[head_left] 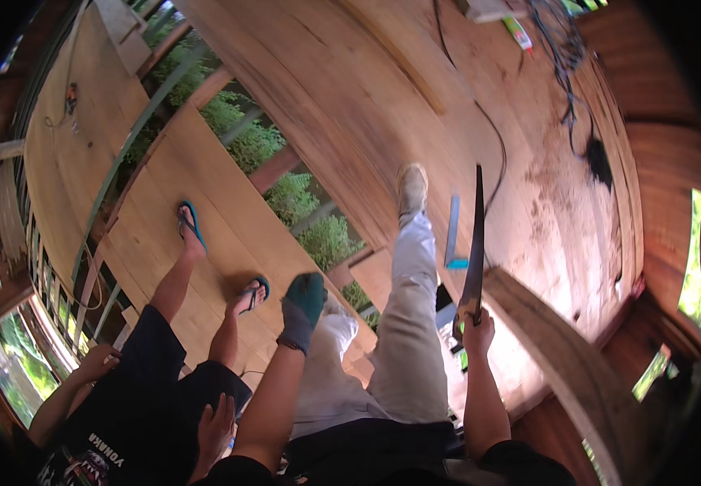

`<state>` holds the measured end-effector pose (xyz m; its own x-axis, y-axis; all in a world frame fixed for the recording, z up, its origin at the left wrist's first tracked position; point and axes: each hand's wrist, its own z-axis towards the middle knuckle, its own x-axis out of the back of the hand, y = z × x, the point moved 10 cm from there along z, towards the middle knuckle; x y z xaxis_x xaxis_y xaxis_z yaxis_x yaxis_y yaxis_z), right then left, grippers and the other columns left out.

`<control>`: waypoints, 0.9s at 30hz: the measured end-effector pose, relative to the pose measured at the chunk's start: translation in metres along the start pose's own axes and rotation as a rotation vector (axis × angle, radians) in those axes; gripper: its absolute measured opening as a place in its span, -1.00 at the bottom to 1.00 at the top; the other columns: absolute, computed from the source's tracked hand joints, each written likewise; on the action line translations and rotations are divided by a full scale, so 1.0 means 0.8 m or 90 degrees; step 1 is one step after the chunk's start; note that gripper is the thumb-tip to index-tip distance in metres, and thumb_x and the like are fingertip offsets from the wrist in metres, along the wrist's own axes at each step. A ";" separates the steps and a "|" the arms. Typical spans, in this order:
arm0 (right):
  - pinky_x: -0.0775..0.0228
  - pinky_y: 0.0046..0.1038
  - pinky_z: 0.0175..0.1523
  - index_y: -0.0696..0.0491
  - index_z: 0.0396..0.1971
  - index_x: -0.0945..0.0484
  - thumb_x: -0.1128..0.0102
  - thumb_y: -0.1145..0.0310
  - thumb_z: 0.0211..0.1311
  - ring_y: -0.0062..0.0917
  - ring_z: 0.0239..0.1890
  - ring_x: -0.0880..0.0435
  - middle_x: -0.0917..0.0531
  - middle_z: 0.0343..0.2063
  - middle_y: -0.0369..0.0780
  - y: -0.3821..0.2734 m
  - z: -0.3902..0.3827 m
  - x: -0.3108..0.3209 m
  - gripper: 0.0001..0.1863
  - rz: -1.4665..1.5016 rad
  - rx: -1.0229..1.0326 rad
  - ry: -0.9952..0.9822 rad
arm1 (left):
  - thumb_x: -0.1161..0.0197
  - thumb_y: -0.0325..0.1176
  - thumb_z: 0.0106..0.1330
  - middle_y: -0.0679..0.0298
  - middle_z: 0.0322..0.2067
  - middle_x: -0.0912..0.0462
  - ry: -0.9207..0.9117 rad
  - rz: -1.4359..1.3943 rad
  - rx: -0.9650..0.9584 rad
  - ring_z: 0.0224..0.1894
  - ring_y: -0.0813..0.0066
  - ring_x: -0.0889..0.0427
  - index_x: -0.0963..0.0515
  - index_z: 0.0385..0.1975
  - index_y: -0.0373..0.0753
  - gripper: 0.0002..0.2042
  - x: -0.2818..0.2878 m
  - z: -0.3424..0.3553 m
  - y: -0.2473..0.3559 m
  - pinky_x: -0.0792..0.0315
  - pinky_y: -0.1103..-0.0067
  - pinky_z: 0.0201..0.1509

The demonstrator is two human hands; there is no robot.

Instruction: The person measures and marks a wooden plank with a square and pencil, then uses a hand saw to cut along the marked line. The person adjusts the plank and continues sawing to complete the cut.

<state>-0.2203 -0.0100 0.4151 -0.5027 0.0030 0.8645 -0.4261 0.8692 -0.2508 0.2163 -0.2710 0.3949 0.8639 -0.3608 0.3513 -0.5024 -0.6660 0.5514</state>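
Head view is showing a long dark handsaw (475,243) pointing away over the plank floor (383,97), the right hand (475,328) clamping its handle, while the gloved left hand (303,304) is hanging apart, loosely curled and empty, beside a crouching person (156,381) in blue sandals.
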 end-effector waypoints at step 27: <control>-0.50 -0.47 -0.53 0.15 0.20 -0.39 -0.33 0.42 0.19 -0.52 -0.59 -0.64 -0.69 -0.34 -0.12 -0.634 0.527 0.069 -0.44 -0.395 0.546 -0.539 | -0.25 -0.34 0.18 0.14 -0.19 -0.63 0.302 -0.441 0.378 -0.12 0.07 -0.63 -0.58 -0.26 -0.14 -0.85 -0.419 -0.078 0.178 -0.52 0.21 -0.10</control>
<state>-0.3490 -0.6589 0.4063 -0.2304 -0.8462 0.4805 -0.9245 0.0362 -0.3795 -0.1472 -0.2038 0.4028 0.7902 0.4350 0.4317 0.3110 -0.8916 0.3292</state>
